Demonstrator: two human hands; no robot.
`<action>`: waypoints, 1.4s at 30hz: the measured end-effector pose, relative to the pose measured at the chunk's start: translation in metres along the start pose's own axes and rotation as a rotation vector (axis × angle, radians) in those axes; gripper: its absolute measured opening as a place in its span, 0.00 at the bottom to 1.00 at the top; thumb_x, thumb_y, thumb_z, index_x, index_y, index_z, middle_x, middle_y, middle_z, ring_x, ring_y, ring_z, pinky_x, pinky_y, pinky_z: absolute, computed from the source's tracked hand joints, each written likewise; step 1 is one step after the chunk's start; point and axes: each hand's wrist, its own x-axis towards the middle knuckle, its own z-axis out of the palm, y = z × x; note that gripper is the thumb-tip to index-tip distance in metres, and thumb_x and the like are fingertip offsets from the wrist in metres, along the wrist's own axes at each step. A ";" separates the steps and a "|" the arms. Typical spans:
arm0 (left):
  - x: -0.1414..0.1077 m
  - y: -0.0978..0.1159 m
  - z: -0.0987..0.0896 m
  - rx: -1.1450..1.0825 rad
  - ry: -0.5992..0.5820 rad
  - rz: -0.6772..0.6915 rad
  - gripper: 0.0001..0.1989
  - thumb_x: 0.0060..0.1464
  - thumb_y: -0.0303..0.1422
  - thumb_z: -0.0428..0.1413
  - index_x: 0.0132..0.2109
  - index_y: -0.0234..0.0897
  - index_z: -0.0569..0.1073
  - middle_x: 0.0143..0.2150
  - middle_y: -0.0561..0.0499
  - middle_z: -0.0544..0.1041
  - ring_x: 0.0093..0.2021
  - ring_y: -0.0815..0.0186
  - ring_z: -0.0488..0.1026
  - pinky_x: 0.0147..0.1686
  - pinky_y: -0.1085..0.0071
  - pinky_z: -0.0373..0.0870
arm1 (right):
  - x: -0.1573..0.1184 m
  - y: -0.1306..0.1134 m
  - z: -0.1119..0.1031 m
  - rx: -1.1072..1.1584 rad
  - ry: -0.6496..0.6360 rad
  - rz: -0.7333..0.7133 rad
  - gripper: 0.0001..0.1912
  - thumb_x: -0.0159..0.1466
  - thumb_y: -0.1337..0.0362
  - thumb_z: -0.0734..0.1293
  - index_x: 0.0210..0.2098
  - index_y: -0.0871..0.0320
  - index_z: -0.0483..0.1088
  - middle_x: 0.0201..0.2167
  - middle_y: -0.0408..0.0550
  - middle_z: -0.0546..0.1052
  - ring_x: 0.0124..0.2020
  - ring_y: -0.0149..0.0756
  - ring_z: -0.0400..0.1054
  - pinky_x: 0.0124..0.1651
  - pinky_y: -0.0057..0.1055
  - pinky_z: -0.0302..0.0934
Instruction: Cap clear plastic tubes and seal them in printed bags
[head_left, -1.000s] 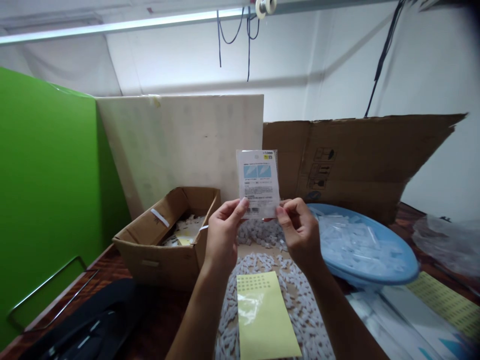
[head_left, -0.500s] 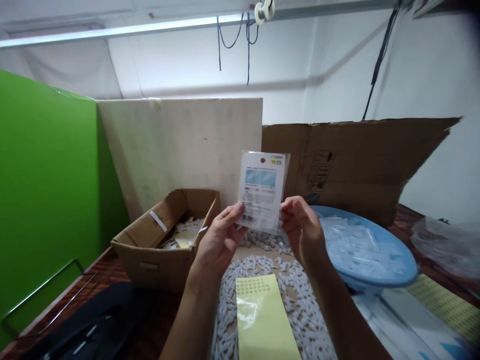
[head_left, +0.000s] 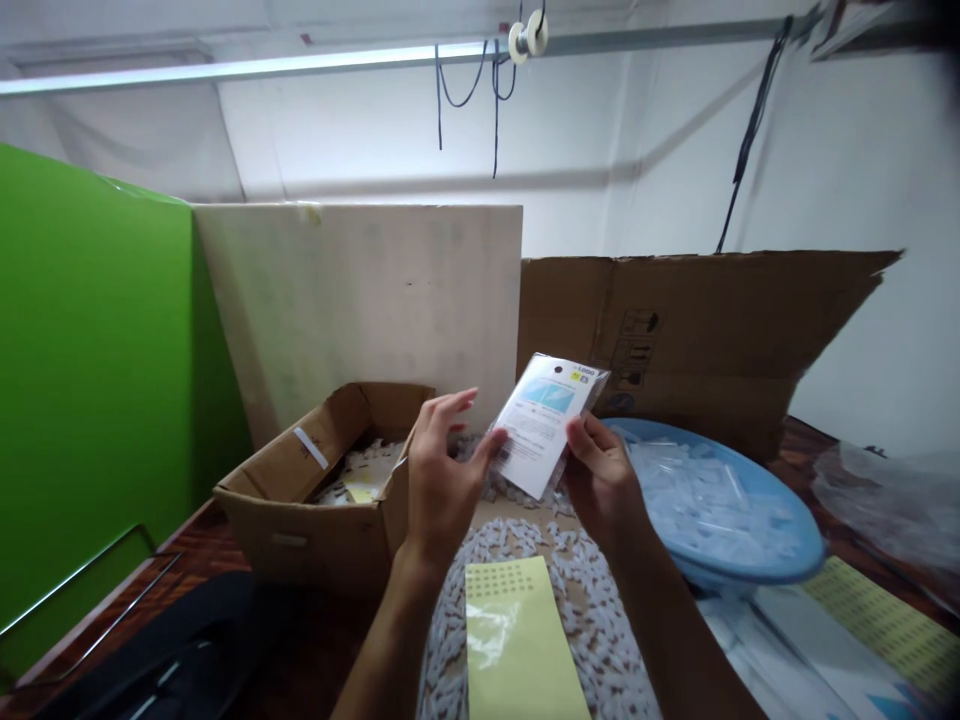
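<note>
A flat printed card in a clear plastic packet (head_left: pixel 538 425), with a hang hole and a blue picture, tilts to the right in front of me. My right hand (head_left: pixel 600 465) pinches its lower right edge between thumb and fingers. At the left edge, my left hand (head_left: pixel 450 455) has its fingers spread, and the thumb tip is at the packet's side; whether it touches I cannot tell. Below both hands, a yellow sticker sheet (head_left: pixel 517 640) with rows of small marks at its top lies over many small white pieces (head_left: pixel 607 640).
A cardboard box (head_left: pixel 315 530) holding small pieces and a yellow sheet stands on the left. On the right is a blue basin (head_left: pixel 795 555) with clear plastic packets, near another yellow sheet (head_left: pixel 892 620). A cardboard flap (head_left: pixel 705 340) and white board (head_left: pixel 360 310) stand behind.
The packet has tilted rightward and dropped a little. My left hand has let go of it and spread its fingers, while my right hand has closed on its right edge.
</note>
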 end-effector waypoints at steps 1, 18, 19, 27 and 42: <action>0.000 0.003 -0.003 0.081 -0.044 0.144 0.18 0.52 0.31 0.69 0.51 0.46 0.81 0.51 0.46 0.79 0.52 0.58 0.76 0.56 0.61 0.72 | 0.000 0.001 0.002 0.005 0.017 -0.006 0.14 0.65 0.49 0.71 0.41 0.53 0.76 0.28 0.45 0.80 0.23 0.38 0.71 0.26 0.34 0.68; -0.004 0.014 -0.010 0.582 -0.563 0.677 0.34 0.60 0.16 0.49 0.57 0.65 0.76 0.59 0.53 0.77 0.48 0.59 0.73 0.47 0.61 0.71 | -0.005 -0.008 0.016 -0.020 0.001 -0.015 0.15 0.70 0.49 0.64 0.40 0.53 0.74 0.32 0.48 0.81 0.33 0.44 0.77 0.36 0.39 0.73; -0.004 0.014 -0.010 0.587 -0.590 0.678 0.35 0.59 0.15 0.48 0.57 0.66 0.76 0.60 0.54 0.76 0.52 0.58 0.72 0.49 0.59 0.71 | -0.005 -0.007 0.017 -0.007 -0.004 0.008 0.16 0.70 0.49 0.65 0.41 0.54 0.74 0.32 0.48 0.81 0.34 0.44 0.77 0.36 0.39 0.73; -0.003 0.012 -0.016 0.219 -0.430 0.379 0.25 0.56 0.25 0.63 0.57 0.58 0.77 0.57 0.51 0.81 0.54 0.54 0.78 0.56 0.58 0.70 | 0.000 -0.010 0.019 0.110 0.086 0.032 0.12 0.68 0.53 0.68 0.39 0.56 0.76 0.32 0.48 0.81 0.28 0.40 0.75 0.29 0.34 0.68; 0.007 0.010 -0.039 0.278 0.142 0.411 0.11 0.67 0.36 0.54 0.44 0.40 0.81 0.37 0.49 0.82 0.36 0.63 0.78 0.42 0.68 0.72 | -0.004 -0.091 -0.053 0.059 0.042 -0.270 0.24 0.73 0.47 0.57 0.23 0.49 0.62 0.15 0.36 0.47 0.17 0.34 0.32 0.22 0.36 0.36</action>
